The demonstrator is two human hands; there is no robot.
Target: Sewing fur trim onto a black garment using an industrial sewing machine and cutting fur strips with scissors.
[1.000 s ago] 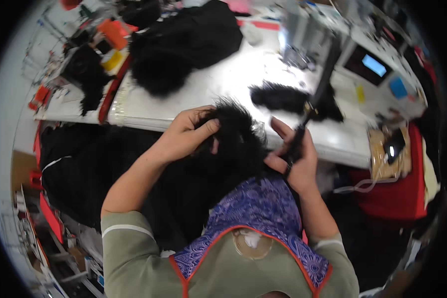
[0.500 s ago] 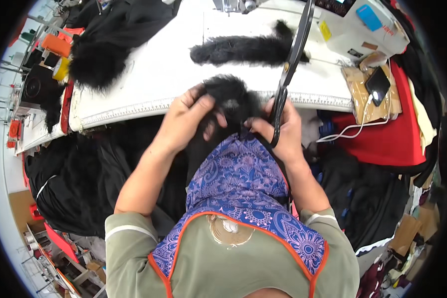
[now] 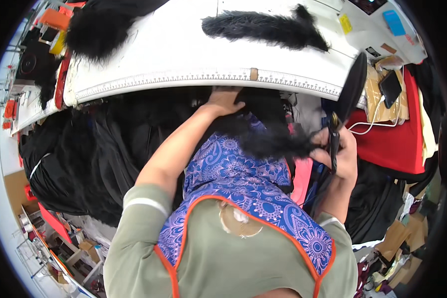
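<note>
My left hand (image 3: 225, 101) reaches to the table's front edge, thumb stretched away from the fingers; the fingertips are hidden beneath the edge, beside black cloth (image 3: 263, 103). On the right, my right hand (image 3: 343, 151) closes around large black scissors (image 3: 351, 87), their blades pointing up and away over the table's edge. Its thumb and fingers also pinch a strip of black fur (image 3: 275, 141), which trails leftward, blurred, over my blue patterned apron (image 3: 233, 166). Another black fur strip (image 3: 263, 29) lies on the white table (image 3: 173, 54).
Along the table's front edge runs a measuring tape (image 3: 193, 77). A dark fluffy bundle (image 3: 96, 35) lies at the far left. At right, a phone (image 3: 390, 89) with a white cable rests on a brown packet, near red fabric (image 3: 387, 149). Black cloth (image 3: 79, 164) heaps below the table.
My hands have moved apart: the left let go of the fur and went to the table edge, while the right carried fur and scissors rightward and nearer. The view has shifted down.
</note>
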